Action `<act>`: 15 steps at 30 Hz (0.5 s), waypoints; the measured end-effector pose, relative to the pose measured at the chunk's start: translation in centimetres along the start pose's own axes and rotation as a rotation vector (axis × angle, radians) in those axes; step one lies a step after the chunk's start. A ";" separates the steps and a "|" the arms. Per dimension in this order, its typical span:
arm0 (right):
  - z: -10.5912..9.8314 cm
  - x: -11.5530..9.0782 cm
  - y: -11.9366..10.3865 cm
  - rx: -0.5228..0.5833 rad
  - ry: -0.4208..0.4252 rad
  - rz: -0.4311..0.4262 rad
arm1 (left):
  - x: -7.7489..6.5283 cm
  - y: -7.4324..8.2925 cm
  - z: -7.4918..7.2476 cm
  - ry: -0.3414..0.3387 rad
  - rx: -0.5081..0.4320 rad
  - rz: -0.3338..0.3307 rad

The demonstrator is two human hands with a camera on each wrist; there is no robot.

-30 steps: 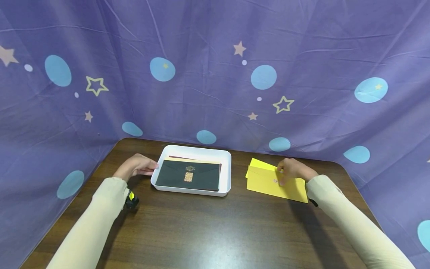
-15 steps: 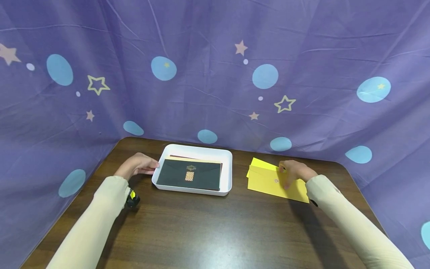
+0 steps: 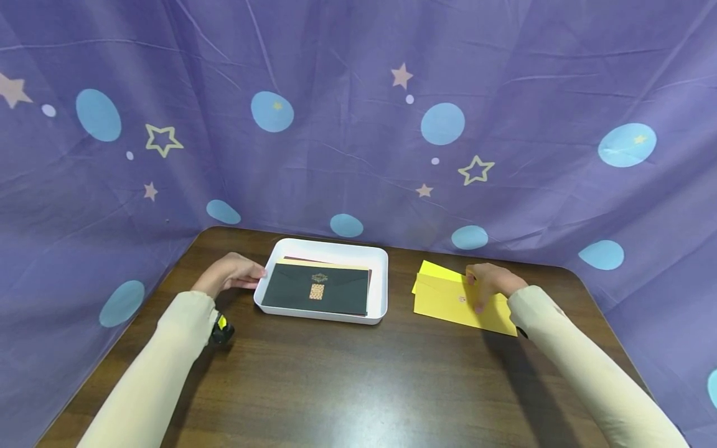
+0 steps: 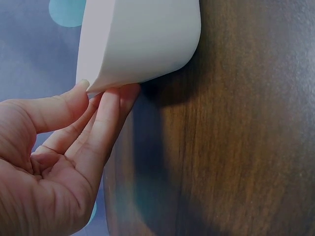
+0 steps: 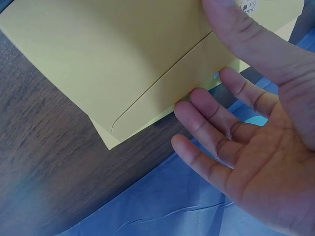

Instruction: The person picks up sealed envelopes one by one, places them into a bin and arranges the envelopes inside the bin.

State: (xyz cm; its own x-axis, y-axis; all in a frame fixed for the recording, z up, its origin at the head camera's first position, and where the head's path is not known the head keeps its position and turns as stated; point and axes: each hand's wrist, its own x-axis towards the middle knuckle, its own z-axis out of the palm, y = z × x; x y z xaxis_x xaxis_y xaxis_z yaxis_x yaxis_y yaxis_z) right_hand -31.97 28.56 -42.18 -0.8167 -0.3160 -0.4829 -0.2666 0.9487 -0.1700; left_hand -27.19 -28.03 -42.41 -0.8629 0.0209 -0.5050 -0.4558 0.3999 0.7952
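The left hand [image 3: 238, 272] pinches the white tray [image 3: 379, 285]. The right hand [image 3: 492, 283], loosely spread, holding nothing, seems to be lining up on the upper yellow envelope [image 3: 442, 298], right on the tabletop [image 3: 330, 379]; gripping calls for closing.

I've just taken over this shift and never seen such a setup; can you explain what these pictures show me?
No machine here: these are a person's bare hands. The wide picture comes from a camera worn on the head; the two close ones come from a camera on each wrist.

On the brown table stands a white tray with a dark envelope on top of others, whose edges peek out. To its right, a golden-yellow envelope overlaps a brighter yellow one.

The left hand pinches the tray's edge. The right hand is at the yellow envelopes, thumb over the upper one; I can't see a firm grip.
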 end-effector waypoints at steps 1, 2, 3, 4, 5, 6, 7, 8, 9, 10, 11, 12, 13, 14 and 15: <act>0.0 0.0 0.0 -0.003 0.000 0.000 | 0.0 0.0 0.0 -0.001 0.000 0.000; 0.0 0.1 0.0 -0.004 0.002 -0.002 | 0.1 0.0 -0.1 -0.001 0.000 0.000; 0.0 0.1 0.0 -0.006 0.002 -0.003 | 0.1 -0.1 -0.1 -0.001 -0.001 0.000; 0.0 0.1 0.0 -0.007 0.003 -0.004 | 0.1 -0.1 -0.1 0.000 -0.002 0.000; 0.0 0.2 0.0 -0.007 0.002 -0.004 | 0.1 -0.1 -0.1 0.003 -0.002 -0.002; 0.0 0.2 0.0 -0.006 0.002 -0.004 | 0.1 -0.1 -0.2 0.002 -0.001 0.000; 0.0 0.2 0.0 -0.002 0.002 -0.005 | 0.1 -0.1 -0.2 0.001 0.000 0.002; 0.0 0.3 0.1 0.003 0.002 -0.007 | 0.1 -0.1 -0.2 0.002 -0.001 0.002; 0.1 0.2 0.1 0.011 0.000 -0.009 | 0.1 -0.1 -0.1 0.003 -0.001 0.002; 0.1 0.2 0.1 0.022 -0.002 -0.013 | 0.0 -0.1 -0.1 0.004 -0.003 0.000; 0.2 0.2 0.2 0.032 -0.004 -0.016 | 0.0 -0.1 -0.1 0.003 -0.002 0.002; 0.2 0.2 0.3 0.044 -0.006 -0.017 | 0.1 -0.1 -0.1 0.002 -0.004 0.002; 0.3 0.2 0.3 0.055 -0.011 -0.020 | 0.0 -0.1 -0.1 0.002 -0.006 0.000; 0.3 0.2 0.4 0.064 -0.014 -0.022 | 0.0 -0.1 -0.1 0.003 -0.008 -0.002; 0.4 0.1 0.4 0.071 -0.016 -0.023 | 0.1 -0.1 -0.1 0.003 -0.010 -0.003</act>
State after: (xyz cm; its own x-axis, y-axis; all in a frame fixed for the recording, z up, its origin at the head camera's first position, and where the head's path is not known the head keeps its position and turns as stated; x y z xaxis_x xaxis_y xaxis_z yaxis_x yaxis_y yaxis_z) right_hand -31.99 28.93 -42.66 -0.8021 -0.3388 -0.4918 -0.2481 0.9381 -0.2415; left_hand -27.19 -28.12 -42.51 -0.8620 0.0166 -0.5066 -0.4607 0.3908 0.7969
